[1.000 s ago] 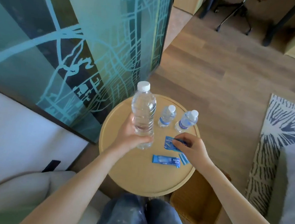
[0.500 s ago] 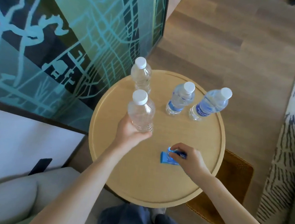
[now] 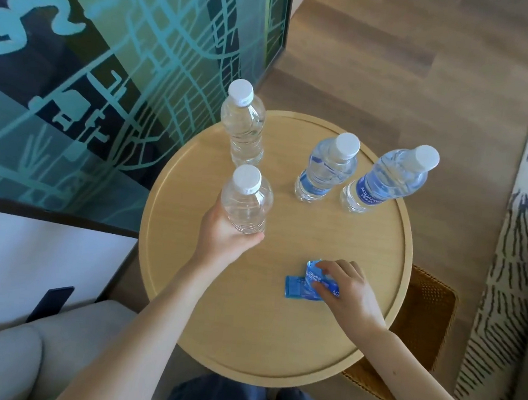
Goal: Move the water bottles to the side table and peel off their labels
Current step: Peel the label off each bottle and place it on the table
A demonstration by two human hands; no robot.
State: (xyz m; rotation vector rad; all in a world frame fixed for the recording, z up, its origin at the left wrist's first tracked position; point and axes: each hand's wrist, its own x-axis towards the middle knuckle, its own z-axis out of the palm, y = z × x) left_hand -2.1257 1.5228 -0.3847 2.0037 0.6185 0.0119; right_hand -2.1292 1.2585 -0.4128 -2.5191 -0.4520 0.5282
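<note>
Head view shows my left grip [image 3: 221, 237] wrapped low around a bare, full bottle [image 3: 246, 204] at the tabletop's [image 3: 245, 325] left side, probably heavy, slick and squashy, while my right grip [image 3: 350, 290] pinches flimsy peeled labels [image 3: 305, 283].

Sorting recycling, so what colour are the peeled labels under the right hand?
The labels are blue with white print, clearest in the head view.

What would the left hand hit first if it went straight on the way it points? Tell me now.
Probably the nearer labelled bottle: the left hand, holding a bare bottle, points toward the gap beside it. Depth is unclear, so it may slip past.
</note>
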